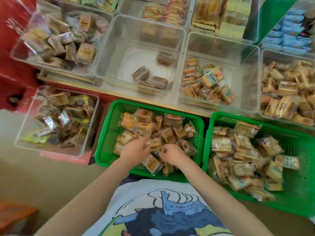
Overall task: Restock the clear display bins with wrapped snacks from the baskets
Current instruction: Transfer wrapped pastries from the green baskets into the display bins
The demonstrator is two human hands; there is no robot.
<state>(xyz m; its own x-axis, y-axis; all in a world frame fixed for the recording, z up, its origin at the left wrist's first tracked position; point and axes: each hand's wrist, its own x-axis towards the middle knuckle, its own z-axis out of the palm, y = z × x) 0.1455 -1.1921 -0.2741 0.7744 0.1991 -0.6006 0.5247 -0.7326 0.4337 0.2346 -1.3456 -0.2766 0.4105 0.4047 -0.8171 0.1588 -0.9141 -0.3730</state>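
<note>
Wrapped snacks (pixel 154 132) fill a green basket (pixel 109 133) at six o'clock in the head view, directly in front of a person in a printed T-shirt (pixel 158 206). Both hands reach into the pile: the left hand (pixel 136 150) has its fingers down among the packets, touching a barcoded snack pack (pixel 154 144) — whether they grip it cannot be told through the blur. The right hand (pixel 172 154) is curled into a loose fist, its fingers together, apparently pinching a wrapper edge, though the hold is unclear. A second green basket (pixel 298 150) of paler packets sits just beside the first, at four o'clock. Beyond the baskets, toward twelve o'clock, a nearly empty clear bin (pixel 119 48) holds only a few brown packets (pixel 150 77). A half-filled clear bin (pixel 247 82) stands at one o'clock — fuller bins flank both. A low clear bin (pixel 25 133) of mixed snacks sits at nine o'clock.
</note>
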